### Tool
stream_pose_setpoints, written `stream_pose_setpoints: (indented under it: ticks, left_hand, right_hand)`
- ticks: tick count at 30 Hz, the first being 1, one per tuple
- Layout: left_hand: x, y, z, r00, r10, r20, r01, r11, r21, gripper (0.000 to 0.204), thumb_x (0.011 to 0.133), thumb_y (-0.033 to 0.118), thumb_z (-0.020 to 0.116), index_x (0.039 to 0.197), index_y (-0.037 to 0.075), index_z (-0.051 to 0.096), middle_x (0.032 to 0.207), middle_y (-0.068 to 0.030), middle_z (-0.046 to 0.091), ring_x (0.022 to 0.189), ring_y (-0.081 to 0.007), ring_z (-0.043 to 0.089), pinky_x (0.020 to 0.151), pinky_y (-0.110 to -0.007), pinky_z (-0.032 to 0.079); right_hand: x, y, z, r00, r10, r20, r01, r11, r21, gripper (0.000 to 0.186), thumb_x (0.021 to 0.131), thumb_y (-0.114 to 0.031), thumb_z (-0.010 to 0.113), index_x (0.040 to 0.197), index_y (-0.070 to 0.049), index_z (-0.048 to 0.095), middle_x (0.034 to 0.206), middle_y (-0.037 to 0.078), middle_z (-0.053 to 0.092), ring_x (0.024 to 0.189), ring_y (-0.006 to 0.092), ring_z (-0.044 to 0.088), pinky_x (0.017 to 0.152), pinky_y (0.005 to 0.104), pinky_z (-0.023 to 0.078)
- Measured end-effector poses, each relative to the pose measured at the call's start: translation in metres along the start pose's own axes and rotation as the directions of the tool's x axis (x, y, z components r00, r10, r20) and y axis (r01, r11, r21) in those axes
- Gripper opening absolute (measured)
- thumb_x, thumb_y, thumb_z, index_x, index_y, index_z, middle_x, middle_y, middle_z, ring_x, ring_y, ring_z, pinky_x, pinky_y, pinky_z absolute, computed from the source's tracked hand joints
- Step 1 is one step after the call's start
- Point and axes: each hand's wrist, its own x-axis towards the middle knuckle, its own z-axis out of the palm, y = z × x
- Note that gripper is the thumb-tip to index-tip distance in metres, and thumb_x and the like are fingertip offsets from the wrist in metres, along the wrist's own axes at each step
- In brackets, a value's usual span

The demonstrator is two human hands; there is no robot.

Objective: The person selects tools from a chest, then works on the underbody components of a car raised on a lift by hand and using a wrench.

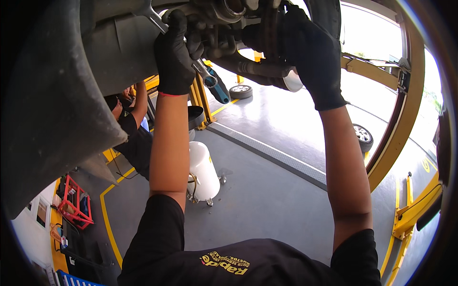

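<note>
My left hand (174, 59), in a black glove, is closed around a silver combination wrench (157, 21) beneath a raised car. The wrench's ring end sticks out below the fist, beside a teal and black tool (217, 88) whose kind I cannot make out. What supports that tool is hidden. Just right of the fist are dark suspension parts (222, 40). My right hand (317, 64), also black-gloved, reaches up beside what looks like a brake disc (271, 31). Its fingers merge with the dark parts, so their grip is hidden.
A large dark panel (57, 95) hangs close on the left. Below stands a white wheeled tank (203, 171). Another person (136, 128) works at the left, above a red cart (76, 205). Yellow lift posts (412, 95) and loose wheels (241, 91) are farther off.
</note>
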Motion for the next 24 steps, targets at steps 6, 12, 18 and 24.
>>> stream_pose_setpoints:
  ticks: [6, 12, 18, 24]
  left_hand:
    - [-0.010, 0.000, -0.001, 0.992, 0.023, 0.120, -0.019, 0.999, -0.037, 0.051, 0.083, 0.057, 0.073, 0.110, 0.014, 0.064, 0.098, 0.0023, 0.067, 0.083, -0.0152, 0.065, 0.074, -0.035, 0.051]
    - [0.012, 0.001, -0.018, 0.981, 0.057, 0.183, -0.048, 0.997, -0.058, 0.054, 0.087, 0.057, 0.068, 0.115, 0.011, 0.063, 0.097, -0.0009, 0.068, 0.081, -0.0128, 0.066, 0.069, -0.030, 0.052]
    - [-0.010, 0.006, 0.015, 0.991, 0.016, 0.130, -0.011, 0.999, -0.041, 0.050, 0.093, 0.053, 0.061, 0.109, 0.006, 0.064, 0.089, -0.0034, 0.069, 0.060, -0.0058, 0.054, 0.055, -0.021, 0.045]
    - [-0.016, 0.017, -0.012, 0.994, 0.004, 0.110, -0.007, 1.000, 0.024, 0.040, 0.095, 0.044, 0.064, 0.120, 0.012, 0.060, 0.105, -0.0031, 0.066, 0.076, -0.0151, 0.063, 0.064, -0.026, 0.051]
  right_hand:
    - [-0.009, 0.012, -0.004, 0.998, -0.060, -0.010, 0.061, 0.973, 0.223, 0.025, 0.091, -0.008, 0.062, 0.116, -0.006, 0.065, 0.092, 0.011, 0.068, 0.079, 0.0246, 0.068, 0.073, 0.0336, 0.054]
    - [0.021, 0.007, -0.031, 0.899, -0.384, -0.210, 0.351, 0.919, -0.176, 0.029, 0.092, -0.007, 0.057, 0.120, -0.002, 0.062, 0.097, 0.012, 0.068, 0.081, 0.0235, 0.066, 0.071, 0.0325, 0.052]
    - [0.078, -0.042, -0.053, 0.880, -0.373, -0.296, 0.374, 0.926, -0.055, 0.033, 0.089, -0.007, 0.055, 0.120, 0.001, 0.060, 0.104, 0.016, 0.067, 0.092, 0.0294, 0.062, 0.079, 0.0376, 0.051]
    - [0.090, -0.088, 0.019, 0.802, -0.415, -0.429, 0.454, 0.891, -0.012, 0.041, 0.085, -0.012, 0.059, 0.125, -0.001, 0.057, 0.111, 0.019, 0.064, 0.103, 0.0315, 0.061, 0.088, 0.0402, 0.050]
